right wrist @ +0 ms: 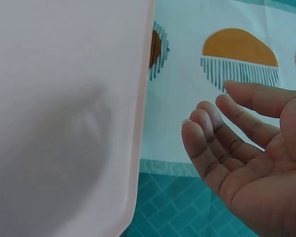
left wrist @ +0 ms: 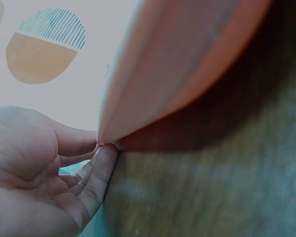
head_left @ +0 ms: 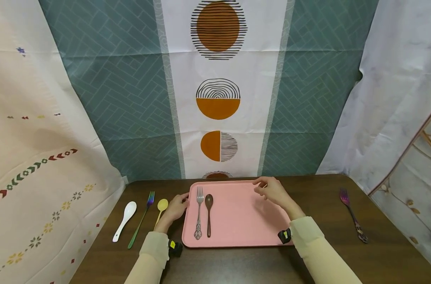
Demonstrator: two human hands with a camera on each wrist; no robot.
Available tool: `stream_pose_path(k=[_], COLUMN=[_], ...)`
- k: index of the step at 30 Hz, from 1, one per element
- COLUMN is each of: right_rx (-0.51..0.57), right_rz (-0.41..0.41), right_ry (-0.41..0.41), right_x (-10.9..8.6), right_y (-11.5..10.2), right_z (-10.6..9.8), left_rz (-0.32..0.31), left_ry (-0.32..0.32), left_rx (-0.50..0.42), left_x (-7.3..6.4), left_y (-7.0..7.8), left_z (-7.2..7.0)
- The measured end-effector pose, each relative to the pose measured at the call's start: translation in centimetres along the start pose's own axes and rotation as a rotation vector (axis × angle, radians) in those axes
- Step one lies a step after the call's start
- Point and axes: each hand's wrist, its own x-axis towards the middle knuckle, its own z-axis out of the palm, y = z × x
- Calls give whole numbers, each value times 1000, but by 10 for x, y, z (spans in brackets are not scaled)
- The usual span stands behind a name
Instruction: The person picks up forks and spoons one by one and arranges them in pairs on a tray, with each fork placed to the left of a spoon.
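Note:
A pink tray (head_left: 236,221) lies on the table, with a silver fork (head_left: 199,213) and a brown spoon (head_left: 209,213) side by side on its left part. My left hand (head_left: 176,208) is at the tray's left edge. In the left wrist view, the thumb and fingers of this hand (left wrist: 64,173) pinch the rim of the tray (left wrist: 158,74). Over the tray's far right part hovers my right hand (head_left: 273,192), its fingers loosely bent and holding nothing. The right wrist view shows that hand (right wrist: 246,148) apart from the tray's rim (right wrist: 140,123).
Left of the tray lie a white spoon (head_left: 124,221), a rainbow-coloured fork (head_left: 142,221) and a yellow spoon (head_left: 162,204), partly hidden by my left hand. A purple-toned fork (head_left: 353,215) is at the far right of the dark wooden table (head_left: 325,225). Patterned cloths hang behind and beside it.

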Motion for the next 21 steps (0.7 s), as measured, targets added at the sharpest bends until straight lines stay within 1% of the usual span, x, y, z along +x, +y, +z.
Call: stream_pose_path(k=[6,8,13,19,21], right_rx=[18,24,20,63,73], right_rz=[-1,-1,-8,13,18], right_ry=[20,25,24,82,96], right_x=[2,-1,-5,-11,-12], right_y=[3,7,16,28,32], right_z=[-11,-14,-20,-30,-33], left_rz=[36,43,33,34,33], left_ry=[12,13,8,-10,-19], left_rx=[37,41,28,9,19], left_x=[2,2,0,-2,-2], left_y=[3,4,7,6,4], left_z=[-4,-2,-3,-3,-2])
